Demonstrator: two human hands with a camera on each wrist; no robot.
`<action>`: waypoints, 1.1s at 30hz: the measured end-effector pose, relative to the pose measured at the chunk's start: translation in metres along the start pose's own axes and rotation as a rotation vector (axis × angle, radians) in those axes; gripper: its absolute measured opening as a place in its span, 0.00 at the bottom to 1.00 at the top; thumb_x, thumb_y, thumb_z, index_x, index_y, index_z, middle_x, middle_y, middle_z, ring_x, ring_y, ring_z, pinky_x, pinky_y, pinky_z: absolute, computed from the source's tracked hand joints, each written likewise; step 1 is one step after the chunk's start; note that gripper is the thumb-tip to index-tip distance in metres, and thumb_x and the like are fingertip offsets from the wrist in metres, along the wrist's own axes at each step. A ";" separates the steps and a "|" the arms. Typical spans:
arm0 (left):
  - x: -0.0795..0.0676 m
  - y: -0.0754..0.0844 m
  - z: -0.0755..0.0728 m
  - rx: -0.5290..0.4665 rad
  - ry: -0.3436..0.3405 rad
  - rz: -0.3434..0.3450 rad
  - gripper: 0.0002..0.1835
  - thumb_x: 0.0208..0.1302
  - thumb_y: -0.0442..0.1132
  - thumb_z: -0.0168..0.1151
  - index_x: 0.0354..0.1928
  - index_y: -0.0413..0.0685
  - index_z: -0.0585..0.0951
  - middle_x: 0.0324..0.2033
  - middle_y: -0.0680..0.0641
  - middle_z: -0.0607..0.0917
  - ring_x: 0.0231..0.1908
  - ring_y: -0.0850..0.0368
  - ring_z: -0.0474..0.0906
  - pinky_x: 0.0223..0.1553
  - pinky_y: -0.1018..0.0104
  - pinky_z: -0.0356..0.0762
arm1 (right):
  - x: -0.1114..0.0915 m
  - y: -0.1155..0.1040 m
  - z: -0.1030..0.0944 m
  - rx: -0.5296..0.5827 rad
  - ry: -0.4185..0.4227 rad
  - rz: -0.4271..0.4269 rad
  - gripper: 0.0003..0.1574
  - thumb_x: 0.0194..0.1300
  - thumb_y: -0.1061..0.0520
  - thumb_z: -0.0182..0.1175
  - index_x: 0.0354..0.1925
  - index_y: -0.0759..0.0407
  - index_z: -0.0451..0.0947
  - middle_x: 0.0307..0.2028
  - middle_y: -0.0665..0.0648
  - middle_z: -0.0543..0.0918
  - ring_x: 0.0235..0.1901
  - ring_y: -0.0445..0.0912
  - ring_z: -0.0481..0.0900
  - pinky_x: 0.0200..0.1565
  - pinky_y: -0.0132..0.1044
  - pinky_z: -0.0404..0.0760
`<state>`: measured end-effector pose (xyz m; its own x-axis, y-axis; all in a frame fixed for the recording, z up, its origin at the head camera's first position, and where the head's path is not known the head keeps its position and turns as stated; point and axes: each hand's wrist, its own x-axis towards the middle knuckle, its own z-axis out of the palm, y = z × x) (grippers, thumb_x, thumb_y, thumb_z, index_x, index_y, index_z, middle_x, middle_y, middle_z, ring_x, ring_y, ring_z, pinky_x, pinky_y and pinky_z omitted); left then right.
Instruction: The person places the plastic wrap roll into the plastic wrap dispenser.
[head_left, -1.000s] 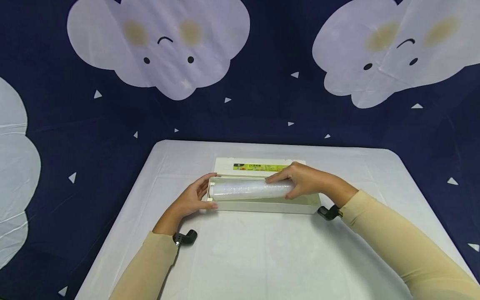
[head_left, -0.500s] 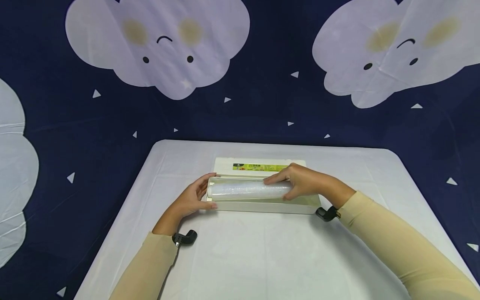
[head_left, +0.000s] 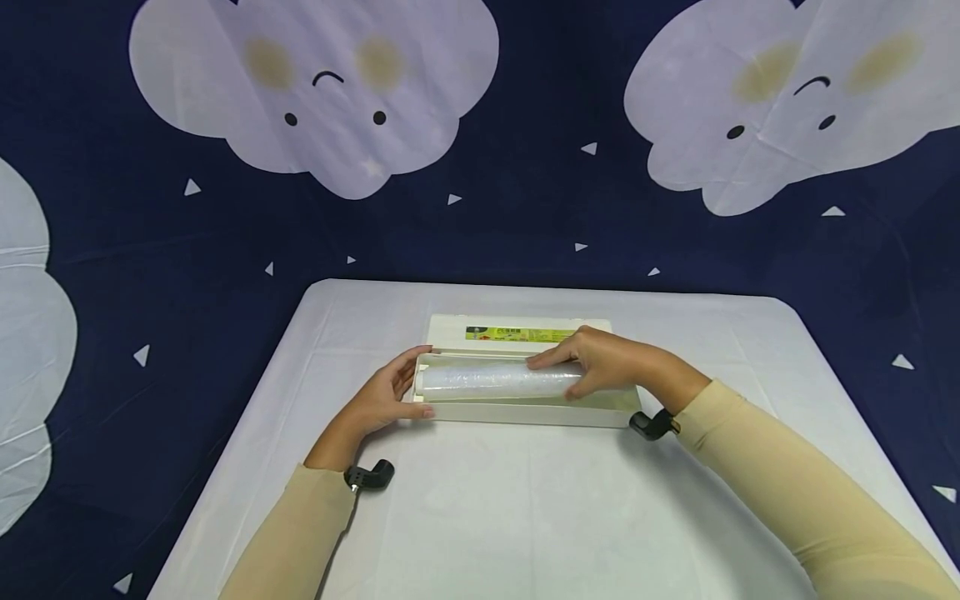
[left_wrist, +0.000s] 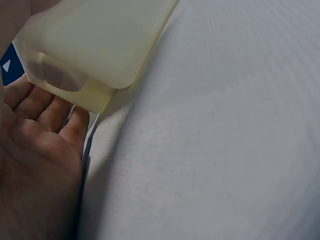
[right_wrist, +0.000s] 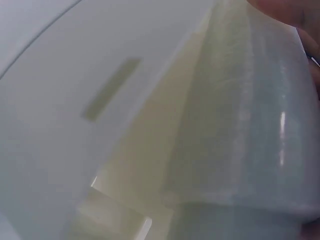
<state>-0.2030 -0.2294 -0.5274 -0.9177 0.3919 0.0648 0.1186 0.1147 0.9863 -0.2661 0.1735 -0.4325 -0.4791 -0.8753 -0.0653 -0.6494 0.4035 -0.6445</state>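
A long white plastic box [head_left: 525, 413] lies on the table, its lid hinged back and bearing a yellow-green label [head_left: 517, 334]. Inside sits a roll of cling film [head_left: 487, 381], left end low in the box and right end tilted up. My left hand [head_left: 375, 400] holds the box's left end, thumb along the front wall and fingers at the back. From above, my right hand [head_left: 600, 358] grips the roll near its right end, thumb in front and fingers behind. The right wrist view shows the roll's end [right_wrist: 240, 220] above the box floor; my right palm is hidden.
A white cloth [head_left: 525, 517] covers the table. Behind it hangs a dark blue backdrop [head_left: 510, 242] with printed clouds. Black wrist cameras [head_left: 371, 475] sit at both cuffs, and the right one is close to the box's right end.
My right hand and the roll have shifted very slightly left. The left hand and the box have hardly moved.
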 end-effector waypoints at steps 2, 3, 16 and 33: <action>0.000 0.000 0.000 0.001 0.003 -0.003 0.59 0.45 0.23 0.85 0.79 0.45 0.64 0.77 0.41 0.65 0.78 0.50 0.55 0.74 0.68 0.55 | 0.000 0.000 0.000 -0.002 -0.008 0.001 0.45 0.51 0.67 0.81 0.68 0.52 0.82 0.64 0.43 0.80 0.62 0.43 0.78 0.59 0.41 0.82; 0.000 0.000 0.000 0.003 0.003 -0.005 0.59 0.45 0.23 0.85 0.80 0.46 0.64 0.77 0.41 0.64 0.78 0.50 0.55 0.74 0.69 0.54 | 0.000 -0.001 0.000 -0.001 -0.011 -0.001 0.45 0.52 0.67 0.81 0.68 0.52 0.81 0.65 0.44 0.80 0.63 0.44 0.78 0.59 0.42 0.82; 0.000 0.000 0.000 -0.006 0.007 -0.010 0.58 0.45 0.23 0.85 0.80 0.45 0.64 0.78 0.41 0.64 0.78 0.50 0.54 0.74 0.69 0.55 | -0.002 0.005 0.006 0.017 -0.023 0.008 0.46 0.53 0.68 0.81 0.69 0.54 0.80 0.67 0.46 0.78 0.65 0.45 0.75 0.62 0.42 0.79; 0.000 0.000 0.002 0.007 0.021 -0.031 0.59 0.45 0.24 0.85 0.80 0.48 0.64 0.78 0.43 0.63 0.79 0.52 0.53 0.74 0.71 0.54 | -0.008 0.014 0.013 0.051 -0.022 -0.003 0.45 0.54 0.70 0.79 0.69 0.55 0.79 0.69 0.49 0.75 0.71 0.47 0.69 0.68 0.40 0.72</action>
<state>-0.2025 -0.2274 -0.5277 -0.9288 0.3688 0.0376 0.0928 0.1332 0.9867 -0.2631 0.1826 -0.4510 -0.4635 -0.8826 -0.0793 -0.6200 0.3869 -0.6825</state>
